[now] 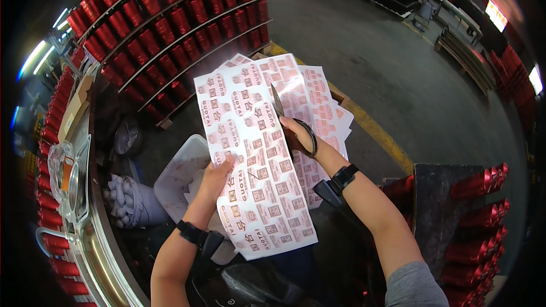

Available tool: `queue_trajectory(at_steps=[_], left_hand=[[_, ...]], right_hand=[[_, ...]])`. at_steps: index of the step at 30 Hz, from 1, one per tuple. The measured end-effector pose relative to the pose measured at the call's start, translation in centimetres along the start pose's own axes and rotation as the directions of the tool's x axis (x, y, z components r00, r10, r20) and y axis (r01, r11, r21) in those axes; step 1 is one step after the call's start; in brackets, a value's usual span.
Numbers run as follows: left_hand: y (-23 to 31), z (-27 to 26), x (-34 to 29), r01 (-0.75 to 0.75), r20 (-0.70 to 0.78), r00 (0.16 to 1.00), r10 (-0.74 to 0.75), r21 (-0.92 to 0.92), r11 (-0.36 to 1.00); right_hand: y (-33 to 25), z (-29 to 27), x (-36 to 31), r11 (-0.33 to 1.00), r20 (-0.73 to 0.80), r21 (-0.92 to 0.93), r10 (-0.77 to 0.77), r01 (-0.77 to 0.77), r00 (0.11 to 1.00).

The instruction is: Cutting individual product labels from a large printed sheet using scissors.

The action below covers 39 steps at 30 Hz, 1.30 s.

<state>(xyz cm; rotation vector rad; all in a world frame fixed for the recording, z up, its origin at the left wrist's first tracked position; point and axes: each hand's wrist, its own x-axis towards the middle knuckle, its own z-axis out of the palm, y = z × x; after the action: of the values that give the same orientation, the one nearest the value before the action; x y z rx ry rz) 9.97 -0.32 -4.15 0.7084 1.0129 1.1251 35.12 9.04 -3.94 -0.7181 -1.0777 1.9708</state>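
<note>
A large white sheet [250,136] printed with brownish-red marks is held up in front of me. My left hand [216,177] grips its left edge, thumb on top and the other fingers hidden behind. In my right hand [300,136] is a pair of scissors [278,100] with black handles. The visible blade lies along the sheet, pointing away from me; whether it cuts through there I cannot tell. More printed sheets [325,115] are stacked beyond and to the right, partly covered by the held one.
Racks of red cylinders [182,20] rise at the far left. A white plastic bin [181,165] stands left of my hands, beside a bucket [135,202] of pale crumpled pieces. More red cylinders [476,220] line a dark board [435,199] at right. Pallets [463,59] lie on the far floor.
</note>
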Motion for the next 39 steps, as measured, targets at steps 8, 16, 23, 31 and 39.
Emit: queue_trajectory(at_steps=[8,16,23,31,39], left_hand=[[-1.4,0.0,-0.7,0.025,0.039,0.999,-0.021,-0.097,0.995],[-1.1,0.6,-0.9,0.009,0.057,0.998,-0.001,-0.139,0.990],[-1.1,0.8,-0.3,-0.010,0.055,0.998,0.019,-0.160,0.987],[-1.4,0.5,-1.0,0.014,0.039,0.999,-0.008,-0.151,0.988],[-2.2,0.2,-0.7,-0.028,0.033,0.999,0.032,-0.123,0.992]], right_hand=[[-0.9,0.5,0.3,0.993,0.005,-0.112,0.025,-0.024,1.000],[1.1,0.6,0.9,0.973,-0.160,-0.170,-0.181,0.153,0.970],[0.5,0.5,1.2,0.938,-0.219,-0.318,-0.217,0.141,0.951],[-0.5,0.3,3.0,0.942,-0.133,-0.315,-0.162,0.113,0.978],[0.1,0.0,3.5,0.914,-0.151,-0.354,-0.263,0.197,0.953]])
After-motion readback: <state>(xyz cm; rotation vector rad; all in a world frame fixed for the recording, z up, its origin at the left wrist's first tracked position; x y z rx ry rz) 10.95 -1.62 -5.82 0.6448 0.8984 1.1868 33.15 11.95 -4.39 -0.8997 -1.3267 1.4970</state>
